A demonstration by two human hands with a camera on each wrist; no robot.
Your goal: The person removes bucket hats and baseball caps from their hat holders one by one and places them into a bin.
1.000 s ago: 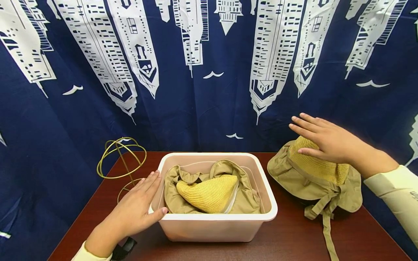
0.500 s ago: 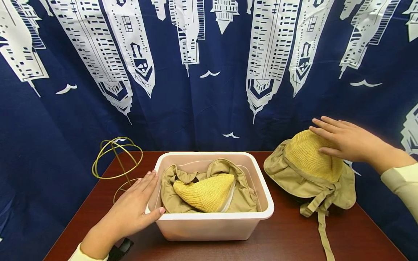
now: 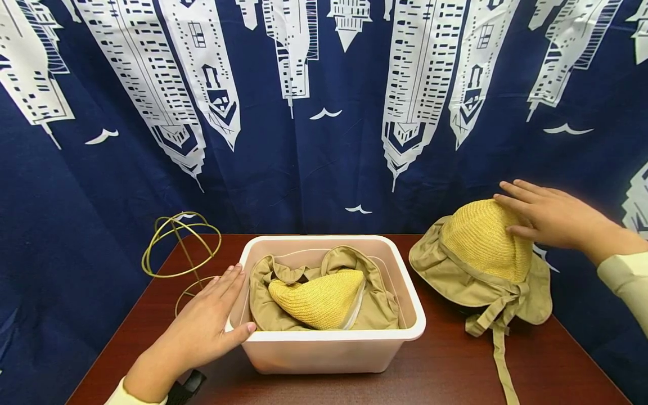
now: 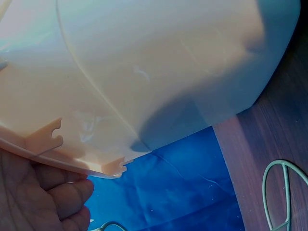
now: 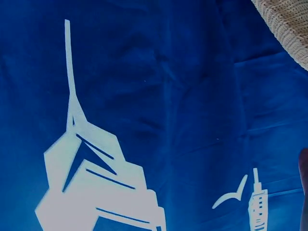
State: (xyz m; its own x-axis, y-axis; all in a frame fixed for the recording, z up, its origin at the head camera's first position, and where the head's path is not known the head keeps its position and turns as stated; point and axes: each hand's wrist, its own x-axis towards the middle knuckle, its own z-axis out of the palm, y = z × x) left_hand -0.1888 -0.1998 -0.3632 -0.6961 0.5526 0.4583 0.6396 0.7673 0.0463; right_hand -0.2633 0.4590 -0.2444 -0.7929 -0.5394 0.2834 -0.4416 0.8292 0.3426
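Note:
A pale pink plastic bin [image 3: 329, 357] stands mid-table with a yellow straw and khaki cloth hat [image 3: 319, 301] lying tipped inside it. My left hand [image 3: 202, 326] rests along the bin's left rim, fingers extended and thumb at the near corner. In the left wrist view, its fingers [image 4: 70, 197] lie against the rim beside the bin's wall [image 4: 144, 86]. At the right, a similar sun hat [image 3: 481, 242] sits crown up, with a cloth tie hanging down. My right hand [image 3: 552, 216] is at the right side of its crown, fingers straight. The right wrist view catches only the crown's edge [image 5: 288, 33].
A gold wire stand [image 3: 184, 270] with a domed top rises left of the bin, partly behind the left hand. The table [image 3: 147, 349] is dark reddish wood. Behind it hangs a navy curtain [image 3: 283, 185] printed with white buildings. A black strap [image 3: 189, 385] lies by the left wrist.
My right hand has moved right, from over the front of the hat's crown to its right side. The view has shifted slightly. The left hand stays on the bin's rim.

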